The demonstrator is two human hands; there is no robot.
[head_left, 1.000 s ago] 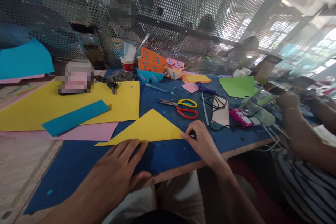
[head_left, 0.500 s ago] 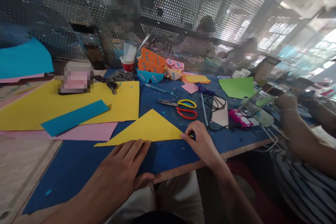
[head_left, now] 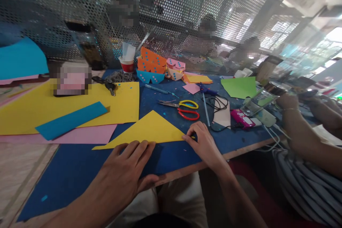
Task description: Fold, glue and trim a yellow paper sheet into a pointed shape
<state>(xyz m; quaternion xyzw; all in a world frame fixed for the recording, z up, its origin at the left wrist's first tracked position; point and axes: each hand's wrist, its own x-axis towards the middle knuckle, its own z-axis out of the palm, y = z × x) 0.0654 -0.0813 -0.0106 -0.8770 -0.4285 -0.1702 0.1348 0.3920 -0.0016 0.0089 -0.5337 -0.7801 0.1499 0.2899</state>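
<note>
Slid a bit right along the yellow paper point(head_left: 149, 130) with left hand point(head_left: 124, 169) spread, holding nothing; pinching near its tip with right hand point(head_left: 202, 144). Could crease crooked from slipping.

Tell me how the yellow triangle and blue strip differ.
Shape: the yellow triangle is three-cornered; the blue strip is long and narrow.
Contact: the left hand rests along the triangle's near edge, the right hand pinches its right corner; neither touches the strip.
Place: the triangle lies on the blue tabletop, the strip on a yellow sheet and pink sheet.
Both look like paper.
</note>
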